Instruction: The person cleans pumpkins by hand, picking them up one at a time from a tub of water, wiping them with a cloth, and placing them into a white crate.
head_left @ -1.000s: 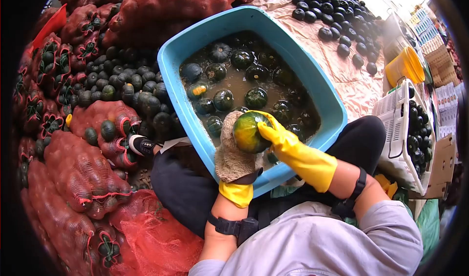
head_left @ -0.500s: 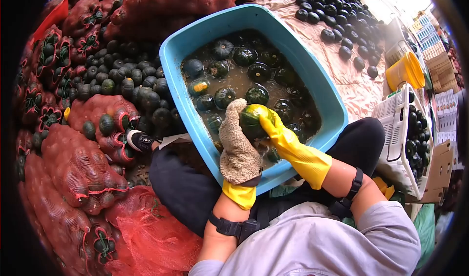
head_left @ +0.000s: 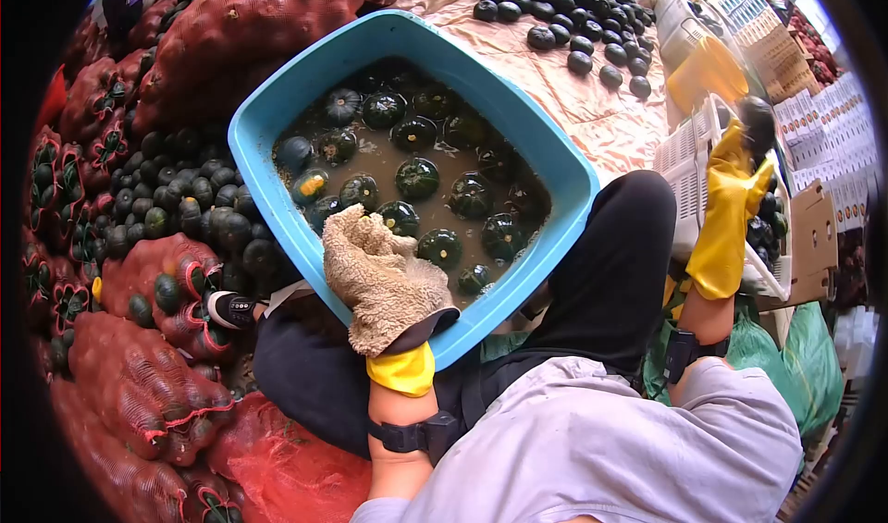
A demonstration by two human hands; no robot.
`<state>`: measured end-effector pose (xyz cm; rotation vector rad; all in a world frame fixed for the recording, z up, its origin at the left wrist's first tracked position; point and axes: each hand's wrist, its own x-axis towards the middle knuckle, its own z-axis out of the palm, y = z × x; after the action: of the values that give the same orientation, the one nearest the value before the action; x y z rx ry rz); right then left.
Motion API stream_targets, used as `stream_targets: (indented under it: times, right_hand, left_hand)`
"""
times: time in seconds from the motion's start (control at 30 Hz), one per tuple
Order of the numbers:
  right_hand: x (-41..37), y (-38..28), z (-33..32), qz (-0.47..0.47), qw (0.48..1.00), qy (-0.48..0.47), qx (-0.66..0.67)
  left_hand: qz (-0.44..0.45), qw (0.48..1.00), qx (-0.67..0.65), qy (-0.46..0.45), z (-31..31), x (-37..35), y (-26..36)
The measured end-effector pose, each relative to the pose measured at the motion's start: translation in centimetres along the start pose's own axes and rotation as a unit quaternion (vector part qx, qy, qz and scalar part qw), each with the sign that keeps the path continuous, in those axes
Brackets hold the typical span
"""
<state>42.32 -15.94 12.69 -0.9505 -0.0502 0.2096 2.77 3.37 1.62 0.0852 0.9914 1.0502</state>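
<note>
A floor crowded with produce surrounds the seated person: bulging red mesh sacks [head_left: 259, 24] packed with ribbed gourds, and a loose heap of small dark squashes [head_left: 176, 199] on the left; farther back, more lie scattered over a creased pinkish cloth [head_left: 610, 125]. Against the knees sits a squarish blue plastic tub [head_left: 277, 218] with rounded corners, filled with murky brown water [head_left: 435, 199] in which glossy round green squashes [head_left: 418, 179] float. The left hand [head_left: 384, 278] – wrapped in a nubbly beige terry mitt over a yellow rubber glove – hovers above the tub's near rim, loosely curled and gripping nothing. The right hand [head_left: 731, 172], in a smooth yellow rubber glove, reaches out to the side; its fingers clasp a dark green round squash [head_left: 757, 121], blurred, held above a white slatted plastic crate [head_left: 684, 153] holding more dark fruit. Beyond the crate stands a yellow plastic bucket [head_left: 708, 70].
</note>
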Motion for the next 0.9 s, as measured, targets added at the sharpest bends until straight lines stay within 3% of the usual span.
stream_targets:
  times: [0.03,0.1,0.13,0.17,0.2,0.27,0.3,0.37,0.4,0.53,0.63,0.67,0.73,0.77,0.8,0.83,0.87,0.9]
  right_hand:
    - [-1.1,0.3,0.9,-0.111,0.963,-0.006,-0.248]
    - [-2.4,3.6,1.2,-0.142,0.866,-0.198,-0.436]
    - [-1.8,8.1,-0.7,-0.066,0.842,-0.378,-0.378]
    - [-2.0,11.2,-0.8,0.010,0.781,-0.546,-0.303]
    - [-9.9,8.5,5.4,0.045,0.617,-0.566,-0.545]
    - [-10.9,17.6,3.6,0.017,0.335,-0.661,-0.671]
    - [-11.8,20.4,2.6,0.002,0.251,-0.664,-0.705]
    - [-13.0,27.0,0.7,0.005,0.131,-0.645,-0.753]
    - [-13.1,29.8,0.0,0.022,0.096,-0.627,-0.773]
    - [-12.0,30.6,1.4,0.067,0.121,-0.647,-0.750]
    - [-10.3,30.6,1.5,0.110,0.140,-0.655,-0.735]
    - [-10.0,27.2,2.7,0.244,0.269,-0.610,-0.705]
    - [-10.7,22.5,4.2,0.352,0.477,-0.583,-0.555]
    - [-11.4,22.0,4.1,0.345,0.552,-0.610,-0.451]
    - [-12.5,21.6,4.0,0.331,0.617,-0.629,-0.338]
    - [-15.2,20.2,5.0,0.355,0.654,-0.619,-0.252]
    - [-17.0,21.7,4.4,0.226,0.643,-0.670,-0.292]
    - [-20.8,21.3,4.9,-0.004,0.657,-0.645,-0.390]
  left_hand:
    - [-0.008,1.000,0.010,0.002,-0.2,0.3,-0.2]
    - [-0.019,0.999,0.027,0.003,-0.5,1.1,-0.8]
    - [-0.023,0.999,0.034,0.005,-0.5,1.3,-1.1]
    - [-0.024,0.999,0.036,0.006,-0.4,1.8,-1.4]
    - [-0.022,0.999,0.038,0.006,-0.3,2.1,-1.6]
    - [-0.017,0.999,0.038,0.009,-0.4,2.8,-1.7]
    - [-0.016,0.999,0.037,0.007,-0.6,3.3,-1.8]
    - [-0.043,0.998,0.022,-0.033,-3.0,6.8,-2.2]
    - [-0.018,0.999,0.031,-0.016,-2.7,6.1,-2.0]
    - [0.038,0.998,0.038,0.036,0.3,2.7,-2.0]
    - [-0.004,0.999,0.003,0.041,-1.0,4.7,-2.2]
    - [-0.010,0.999,0.001,0.039,-0.8,4.5,-2.2]
    - [-0.025,0.999,0.000,0.039,0.0,3.3,-1.9]
    - [0.114,0.982,0.146,-0.029,-0.1,2.5,-1.9]
    - [0.251,0.920,0.285,-0.096,-0.6,1.4,-2.0]
    - [0.377,0.815,0.411,-0.158,-1.2,0.4,-2.2]
    - [0.445,0.710,0.513,-0.186,-1.6,-0.1,-2.3]
    - [0.520,0.591,0.584,-0.200,-1.9,-0.5,-2.5]
